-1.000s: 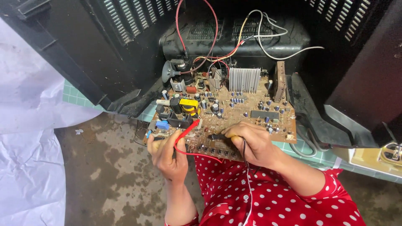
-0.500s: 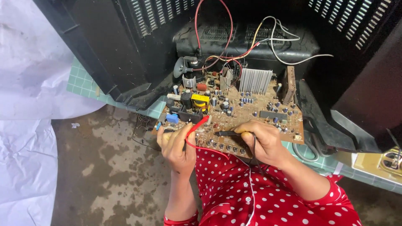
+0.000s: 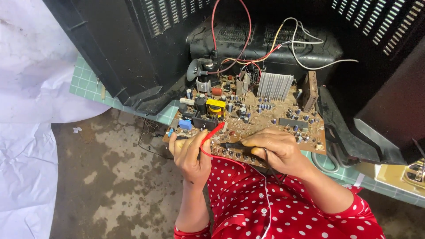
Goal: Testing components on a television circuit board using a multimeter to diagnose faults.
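Probes look light and stiff: left hand (image 3: 192, 155) pinches the red probe (image 3: 212, 131), right hand (image 3: 274, 148) clamps the black probe (image 3: 232, 145), tips beyond the fingers on the fragile circuit board (image 3: 265, 117).

Access, circuit board (image 3: 261, 119): near edge taken by left hand (image 3: 191, 152) w/ red probe (image 3: 212, 132) and right hand (image 3: 275, 148) w/ black probe (image 3: 234, 145).
Board centre: low parts only, passable from above.
Rear: heat sink (image 3: 274, 85), upright side board (image 3: 310, 90), yellow transformer (image 3: 215, 106) stand tall; red and white wires (image 3: 265, 48) loop over.
Sides and back: black casing (image 3: 133, 48) walls it in.
Left, below bench: stained floor (image 3: 110, 186) open; white sheet (image 3: 26, 132) at far left.
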